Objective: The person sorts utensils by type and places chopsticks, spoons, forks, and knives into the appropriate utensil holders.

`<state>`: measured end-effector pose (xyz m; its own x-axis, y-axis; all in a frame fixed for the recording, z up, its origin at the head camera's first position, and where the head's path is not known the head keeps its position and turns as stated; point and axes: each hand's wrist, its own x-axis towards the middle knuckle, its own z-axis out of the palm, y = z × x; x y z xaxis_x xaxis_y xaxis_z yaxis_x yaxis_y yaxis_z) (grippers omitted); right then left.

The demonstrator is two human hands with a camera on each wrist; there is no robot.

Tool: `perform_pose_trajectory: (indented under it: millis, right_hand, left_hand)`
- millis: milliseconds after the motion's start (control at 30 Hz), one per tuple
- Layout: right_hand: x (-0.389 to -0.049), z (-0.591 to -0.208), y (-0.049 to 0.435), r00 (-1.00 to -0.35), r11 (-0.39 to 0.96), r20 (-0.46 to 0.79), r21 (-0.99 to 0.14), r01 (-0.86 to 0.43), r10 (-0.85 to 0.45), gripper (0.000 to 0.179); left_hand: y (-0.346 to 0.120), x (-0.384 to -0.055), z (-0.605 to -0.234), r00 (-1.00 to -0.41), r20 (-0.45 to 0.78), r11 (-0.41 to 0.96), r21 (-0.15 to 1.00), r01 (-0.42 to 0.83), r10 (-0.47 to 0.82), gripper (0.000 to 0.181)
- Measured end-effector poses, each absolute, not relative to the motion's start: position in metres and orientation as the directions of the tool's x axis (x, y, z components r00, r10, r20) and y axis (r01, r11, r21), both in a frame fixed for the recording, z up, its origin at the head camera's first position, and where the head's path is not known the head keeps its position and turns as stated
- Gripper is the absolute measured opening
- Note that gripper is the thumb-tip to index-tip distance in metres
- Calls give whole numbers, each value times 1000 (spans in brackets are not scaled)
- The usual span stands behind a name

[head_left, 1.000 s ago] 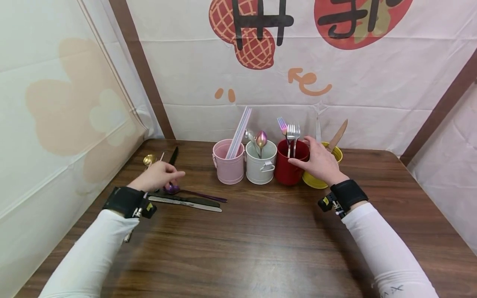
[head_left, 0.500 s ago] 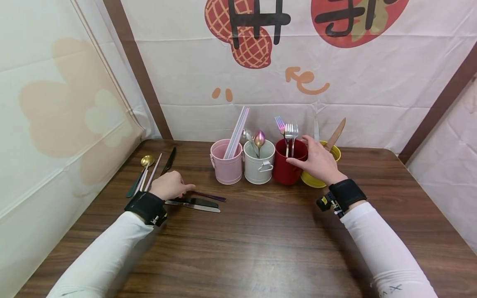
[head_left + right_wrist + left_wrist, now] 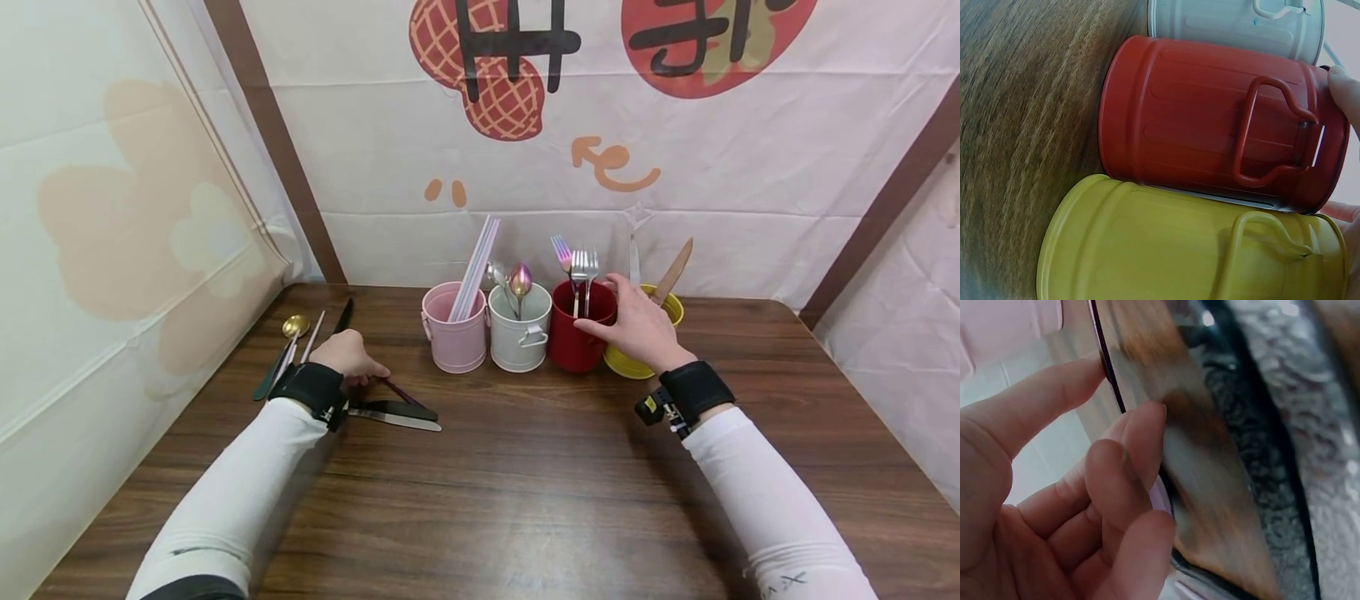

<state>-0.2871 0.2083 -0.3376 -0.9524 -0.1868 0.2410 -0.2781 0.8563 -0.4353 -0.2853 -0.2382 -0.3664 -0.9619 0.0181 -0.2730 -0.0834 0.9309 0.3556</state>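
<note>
My left hand (image 3: 351, 353) pinches a purple spoon by its thin handle (image 3: 1099, 328) between thumb and fingertips. Its bowl is mostly hidden behind the fingers in the left wrist view. Just below that hand lie a black knife (image 3: 401, 408) and a silver knife (image 3: 412, 422), side by side on the table. My right hand (image 3: 641, 323) holds the rim of a red bucket (image 3: 573, 343), thumb at the front and fingers across the far side. Several forks (image 3: 581, 265) stand in this bucket. Close beside it, under the palm, is a yellow bucket (image 3: 1166, 250).
A pink bucket (image 3: 457, 343) with chopsticks (image 3: 474, 271) and a white bucket (image 3: 517, 346) with spoons (image 3: 520, 281) stand left of the red one. At far left lie a gold spoon (image 3: 296, 326), chopsticks and another black knife (image 3: 343, 315). Cloth walls (image 3: 360, 133) border the table.
My left hand has moved right and down onto the purple spoon, taken hold of it and drawn it slightly back, tilting its handle. The right hand stays at the red bucket.
</note>
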Motion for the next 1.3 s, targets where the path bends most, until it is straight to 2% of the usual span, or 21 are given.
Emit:
perform_pose_trajectory:
  millis: [167, 467, 700, 900, 1133, 1300]
  right_hand:
    - [-287, -338, 208, -950, 854, 250, -438, -282, -186, 90]
    - [-288, -337, 210, -949, 865, 257, -419, -277, -180, 94]
    - [-287, -338, 209, -947, 857, 259, -427, -289, -190, 92]
    - [-287, -336, 209, -950, 845, 240, -448, -291, -200, 97]
    - [-284, -331, 211, -953, 826, 190, -479, -299, -235, 102]
    - [-280, -322, 214, -959, 815, 165, -506, -282, -230, 102]
  left_hand:
    - [-243, -289, -372, -938, -347, 875, 460, -148, 24, 33]
    - [-241, -290, -381, -933, -361, 762, 602, -240, -8, 27]
    - [-243, -294, -390, -938, -344, 699, 663, -267, -32, 22]
    - [-245, -293, -388, -916, -400, 604, 723, -335, -28, 19]
    - [-251, -288, -378, -907, -420, 440, 815, -377, 1, 23]
    - [-256, -285, -365, -931, -362, 352, 879, -322, 52, 33]
